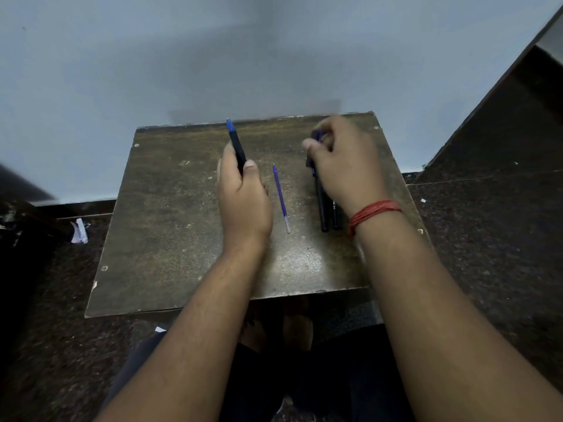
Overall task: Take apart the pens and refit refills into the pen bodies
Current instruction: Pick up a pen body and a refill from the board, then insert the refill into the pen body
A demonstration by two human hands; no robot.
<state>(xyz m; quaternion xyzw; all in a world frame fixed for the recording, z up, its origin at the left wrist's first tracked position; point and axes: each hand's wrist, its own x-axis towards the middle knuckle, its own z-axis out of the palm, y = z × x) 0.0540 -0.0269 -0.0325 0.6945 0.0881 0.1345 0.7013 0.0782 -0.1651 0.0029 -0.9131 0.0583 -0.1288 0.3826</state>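
Note:
My left hand (243,196) grips a black pen body (237,144) with a blue end that points away toward the wall. A loose blue refill (281,197) lies on the small brown table (170,208) between my hands. Two black pens (327,211) lie side by side to the right of the refill. My right hand (344,159) hovers over their far ends with curled fingers around a small blue part (318,136); the blur hides what that part is.
The table stands against a pale blue wall (213,56) on a dark speckled floor (487,239). A crumpled paper scrap (79,231) lies on the floor at the left. A dark step or ledge (524,111) rises at the right.

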